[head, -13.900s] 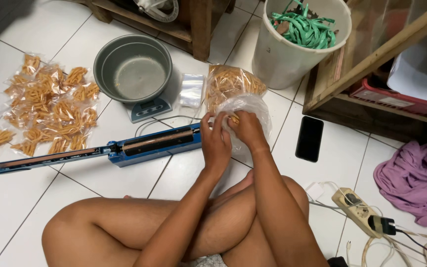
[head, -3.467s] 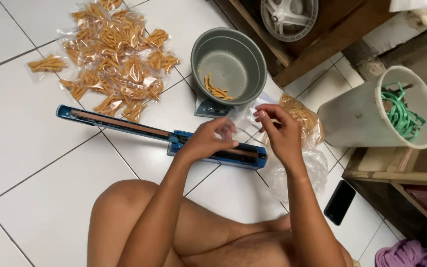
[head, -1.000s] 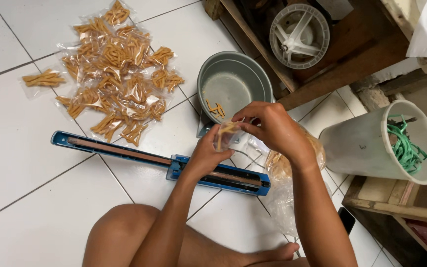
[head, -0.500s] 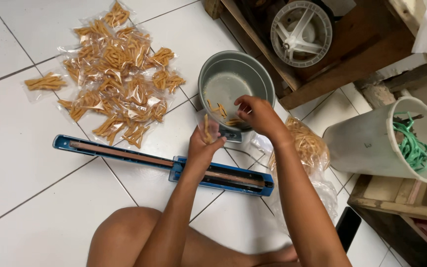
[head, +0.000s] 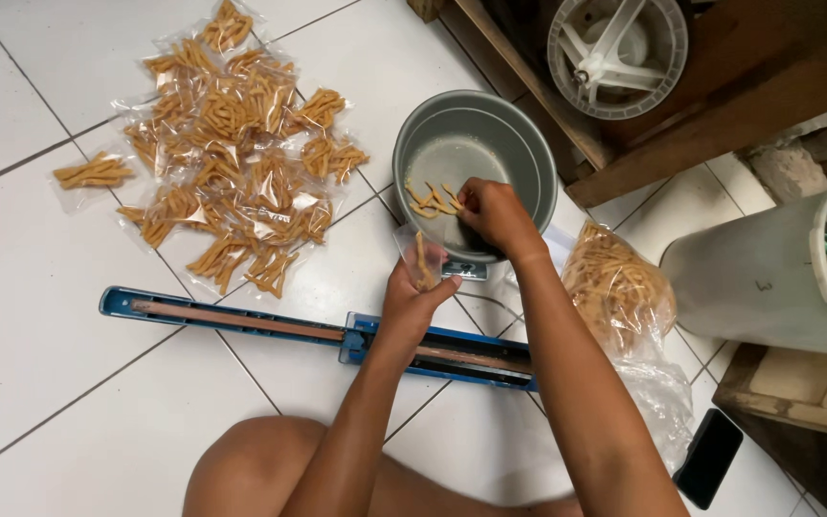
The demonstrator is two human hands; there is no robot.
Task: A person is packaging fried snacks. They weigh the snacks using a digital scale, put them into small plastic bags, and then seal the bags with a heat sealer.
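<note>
My left hand (head: 414, 298) holds a small clear plastic bag (head: 420, 255) with a few orange snack sticks in it, upright just below the rim of a grey metal bowl (head: 517, 136). My right hand (head: 495, 213) reaches into the bowl, fingers closed among the loose snack sticks (head: 433, 199) lying on its bottom. The bowl sits on a small scale, mostly hidden under it. A long blue heat sealer (head: 270, 327) lies on the tiled floor beneath my forearms.
A pile of several sealed snack packets (head: 232, 153) lies at the upper left. A big clear bag of snack sticks (head: 616, 287) sits to the right, beside a white bucket (head: 768, 273). A black phone (head: 709, 458) lies at the lower right. Wooden shelving stands behind.
My right hand has dipped deeper into the bowl. My left hand has kept the small bag near the bowl's rim. The view shifted slightly.
</note>
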